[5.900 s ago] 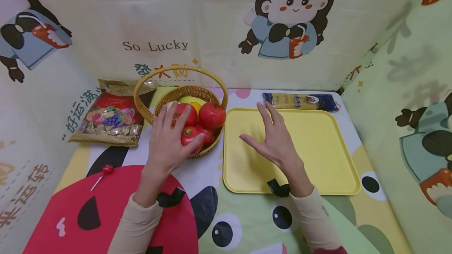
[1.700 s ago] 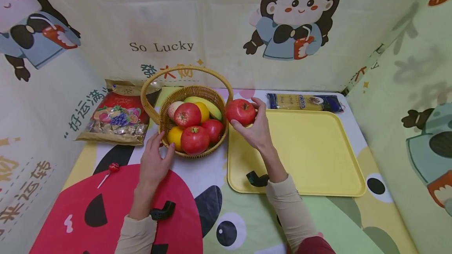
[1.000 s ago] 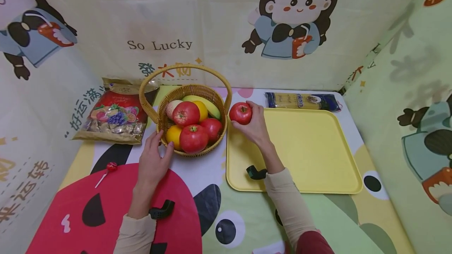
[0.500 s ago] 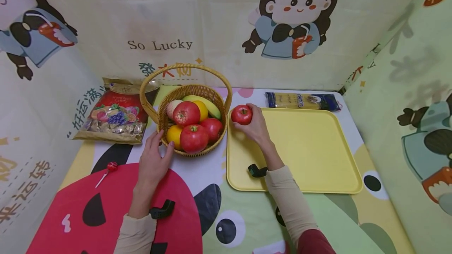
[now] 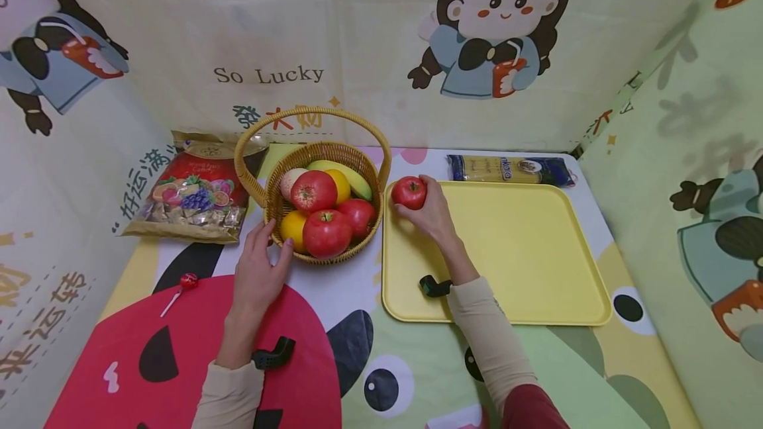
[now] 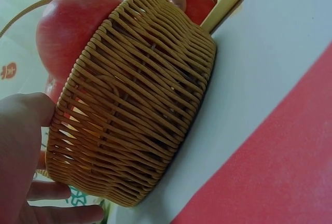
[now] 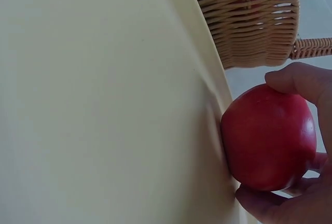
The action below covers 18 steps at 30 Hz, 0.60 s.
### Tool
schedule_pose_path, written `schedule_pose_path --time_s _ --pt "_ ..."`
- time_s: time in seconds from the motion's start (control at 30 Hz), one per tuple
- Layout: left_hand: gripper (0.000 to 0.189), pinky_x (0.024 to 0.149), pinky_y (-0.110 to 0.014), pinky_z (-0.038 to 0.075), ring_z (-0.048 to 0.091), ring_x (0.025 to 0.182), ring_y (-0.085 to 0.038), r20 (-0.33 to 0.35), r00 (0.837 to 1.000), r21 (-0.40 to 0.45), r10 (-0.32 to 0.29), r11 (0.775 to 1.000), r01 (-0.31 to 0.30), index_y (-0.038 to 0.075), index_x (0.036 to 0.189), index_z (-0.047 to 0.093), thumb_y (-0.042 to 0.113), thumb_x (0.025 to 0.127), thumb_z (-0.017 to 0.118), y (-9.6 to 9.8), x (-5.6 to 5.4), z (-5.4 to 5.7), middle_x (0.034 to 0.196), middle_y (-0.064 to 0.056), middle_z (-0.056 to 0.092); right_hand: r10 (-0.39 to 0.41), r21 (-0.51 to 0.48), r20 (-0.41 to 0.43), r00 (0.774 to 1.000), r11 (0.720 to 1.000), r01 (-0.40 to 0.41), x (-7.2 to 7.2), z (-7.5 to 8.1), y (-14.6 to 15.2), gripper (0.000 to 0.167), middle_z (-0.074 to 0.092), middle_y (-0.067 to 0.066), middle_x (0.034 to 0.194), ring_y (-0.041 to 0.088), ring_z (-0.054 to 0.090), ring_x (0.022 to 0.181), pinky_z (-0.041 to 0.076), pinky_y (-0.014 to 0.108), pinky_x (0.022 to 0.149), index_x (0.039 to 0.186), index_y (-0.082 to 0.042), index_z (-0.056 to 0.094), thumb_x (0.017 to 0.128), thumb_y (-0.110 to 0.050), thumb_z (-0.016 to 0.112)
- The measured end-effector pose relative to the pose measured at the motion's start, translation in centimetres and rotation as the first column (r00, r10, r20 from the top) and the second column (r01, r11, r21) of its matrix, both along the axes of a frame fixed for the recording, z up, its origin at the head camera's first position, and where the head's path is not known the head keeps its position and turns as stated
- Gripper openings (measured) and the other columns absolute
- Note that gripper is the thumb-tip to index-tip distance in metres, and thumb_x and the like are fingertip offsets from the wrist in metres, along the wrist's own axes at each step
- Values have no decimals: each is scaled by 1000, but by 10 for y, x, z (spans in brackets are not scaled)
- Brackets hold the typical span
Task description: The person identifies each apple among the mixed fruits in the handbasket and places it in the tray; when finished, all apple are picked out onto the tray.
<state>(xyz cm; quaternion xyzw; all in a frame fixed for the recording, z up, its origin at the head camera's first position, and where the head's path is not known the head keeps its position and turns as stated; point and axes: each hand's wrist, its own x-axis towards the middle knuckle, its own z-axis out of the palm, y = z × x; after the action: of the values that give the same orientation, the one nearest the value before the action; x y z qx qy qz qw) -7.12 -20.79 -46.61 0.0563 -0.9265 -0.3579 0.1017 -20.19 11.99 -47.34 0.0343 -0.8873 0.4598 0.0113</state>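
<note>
My right hand (image 5: 432, 214) grips a red apple (image 5: 408, 192), thumb on one side and fingers on the other. The apple is at the far left corner of the yellow tray (image 5: 507, 257); in the right wrist view it sits against the tray's raised edge, and I cannot tell if it bears on the tray. With fingers spread and nearly straight, my left hand (image 5: 259, 273) rests at the near left rim of the wicker basket (image 6: 129, 99). Inside the basket are several red fruits (image 5: 327, 234), yellow-orange fruits (image 5: 293, 229), a pale pink fruit and a banana (image 5: 352, 179).
Left of the basket stands a red and gold candy bag (image 5: 193, 190). A red lollipop (image 5: 188, 281) lies nearer on the printed cloth. Behind the tray is a pasta packet (image 5: 509, 170). The basket's tall handle (image 5: 316, 110) arches upward. Printed cloth walls enclose the back and sides.
Since the earliest frame, my right hand has taken hold of the apple and lowered it to the tray's far left corner. My left hand has moved from over the fruit to the basket's rim.
</note>
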Motion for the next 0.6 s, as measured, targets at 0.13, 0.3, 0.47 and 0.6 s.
schedule_pose_path --time_s 0.13,0.3,0.47,0.6 --pt "65 105 -58 48 55 126 -36 -2 1000 1 2 1000 -2 8 153 41 42 99 56 0 0 -1 156 -19 39 -3 13 10 1000 1000 3 0 1 0 90 45 21 147 35 50 130 49 52 107 150 -2 33 80 -36 78" --pt "65 105 -58 47 55 126 -36 -7 1000 1 2 1000 -2 8 152 41 42 99 56 0 -1 0 156 -19 39 -20 6 -3 1000 1000 20 2 8 0 92 44 21 147 36 47 132 48 53 107 150 -3 33 79 -39 78" --pt "66 106 -58 47 55 126 -36 -3 1000 5 3 1000 -3 8 153 41 43 99 56 0 -1 0 156 -19 39 -32 -15 -21 999 999 32 5 15 1 92 42 21 149 35 46 132 49 54 106 151 -4 33 79 -41 79" --pt "66 107 -58 46 54 128 -36 6 1000 9 6 1000 -6 8 153 40 43 99 56 0 0 0 156 -18 39 -34 -25 -37 999 999 33 9 21 2 93 42 21 150 35 45 131 50 54 104 151 -6 34 79 -43 79"
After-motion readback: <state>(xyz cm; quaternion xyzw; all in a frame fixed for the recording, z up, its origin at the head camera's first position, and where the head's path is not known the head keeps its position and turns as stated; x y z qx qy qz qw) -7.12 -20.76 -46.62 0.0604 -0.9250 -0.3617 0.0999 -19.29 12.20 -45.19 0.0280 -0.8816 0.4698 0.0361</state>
